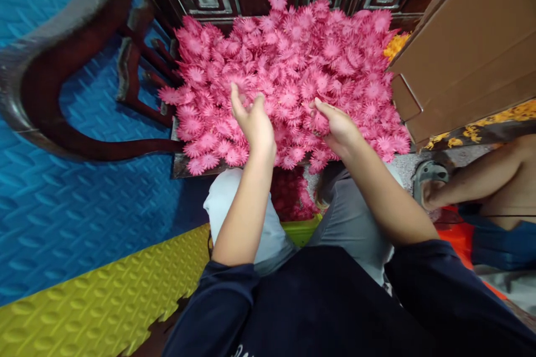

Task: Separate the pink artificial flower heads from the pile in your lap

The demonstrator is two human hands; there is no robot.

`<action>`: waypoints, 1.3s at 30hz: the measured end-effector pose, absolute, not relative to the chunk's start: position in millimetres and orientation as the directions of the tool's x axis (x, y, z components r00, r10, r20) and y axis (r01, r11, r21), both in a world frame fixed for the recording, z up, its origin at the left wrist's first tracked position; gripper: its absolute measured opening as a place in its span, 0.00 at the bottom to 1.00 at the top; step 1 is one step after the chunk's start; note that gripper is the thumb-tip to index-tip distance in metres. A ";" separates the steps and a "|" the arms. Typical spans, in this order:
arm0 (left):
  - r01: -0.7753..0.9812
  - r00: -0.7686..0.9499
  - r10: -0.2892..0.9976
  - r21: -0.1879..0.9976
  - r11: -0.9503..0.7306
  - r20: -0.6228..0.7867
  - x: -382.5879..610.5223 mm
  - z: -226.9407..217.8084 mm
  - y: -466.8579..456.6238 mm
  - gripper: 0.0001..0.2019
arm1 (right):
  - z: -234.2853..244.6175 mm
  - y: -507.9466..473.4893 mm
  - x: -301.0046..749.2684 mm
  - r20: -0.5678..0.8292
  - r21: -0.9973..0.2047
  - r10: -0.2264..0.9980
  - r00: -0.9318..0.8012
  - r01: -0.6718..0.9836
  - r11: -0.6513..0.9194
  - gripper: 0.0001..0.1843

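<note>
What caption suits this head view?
Left hand and right hand over heaped pink flowers, brown cardboard alongside.

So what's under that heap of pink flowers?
A dark wooden seat: a strip of its front edge shows at the near left corner, below the pink flowers. The flowers cover most of its top, so whatever else lies beneath can't be seen.
</note>
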State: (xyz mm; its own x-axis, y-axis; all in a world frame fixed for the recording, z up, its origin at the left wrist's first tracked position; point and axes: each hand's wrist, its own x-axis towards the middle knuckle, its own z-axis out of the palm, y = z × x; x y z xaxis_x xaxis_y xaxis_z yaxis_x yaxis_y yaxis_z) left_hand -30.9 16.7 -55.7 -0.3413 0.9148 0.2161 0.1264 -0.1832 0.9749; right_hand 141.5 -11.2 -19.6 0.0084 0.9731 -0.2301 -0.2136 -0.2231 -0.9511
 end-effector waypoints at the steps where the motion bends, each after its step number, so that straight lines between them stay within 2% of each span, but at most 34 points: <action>1: 0.122 -0.435 0.872 0.974 -0.189 0.224 -22.6 -49.8 9.2 0.15 | -19.6 -10.9 141.1 -0.243 -0.943 0.970 0.008 -0.234 -0.235 0.20; 2: 0.124 -0.439 0.867 0.971 -0.203 0.237 -13.2 -41.9 1.0 0.14 | -18.9 -11.0 140.5 -0.252 -0.938 0.968 0.004 -0.248 -0.243 0.20; 6: 0.182 -0.057 0.967 0.955 -0.236 0.249 15.1 -10.4 -25.4 0.08 | -12.3 -13.8 137.3 -0.261 -0.926 0.965 -0.019 -0.279 -0.256 0.21; 9: 0.304 0.031 0.968 0.920 -0.248 0.251 16.9 -1.9 -30.7 0.08 | -8.7 -16.2 134.7 -0.278 -0.919 0.960 -0.024 -0.284 -0.273 0.22; 12: 0.354 0.012 0.965 0.901 -0.249 0.262 11.8 -1.2 -29.6 0.05 | -9.1 -16.8 132.3 -0.274 -0.915 0.961 -0.043 -0.295 -0.274 0.21; 16: 0.238 -0.085 0.965 0.945 -0.224 0.250 7.0 -0.8 -26.1 0.04 | -6.3 -18.0 131.0 -0.241 -0.928 0.969 -0.063 -0.276 -0.249 0.20; 21: 0.138 -0.233 0.940 0.965 -0.223 0.251 -1.3 -6.3 -20.1 0.03 | 6.9 -24.8 132.5 -0.210 -0.964 0.976 -0.064 -0.151 -0.218 0.22; 27: 0.041 -0.260 0.938 0.973 -0.227 0.230 -9.2 -16.2 -15.1 0.07 | 8.4 -27.5 133.4 -0.181 -0.980 0.979 -0.089 -0.071 -0.187 0.22; 33: 0.050 -0.263 0.945 0.981 -0.189 0.196 -8.5 -20.8 -11.3 0.08 | 8.5 -27.8 131.7 -0.120 -0.993 0.987 -0.107 -0.003 -0.121 0.21; 39: 0.121 -0.275 0.936 0.974 -0.192 0.218 -5.3 -21.7 -13.7 0.11 | 10.1 -27.9 133.2 0.015 -0.999 0.995 -0.100 0.050 0.020 0.20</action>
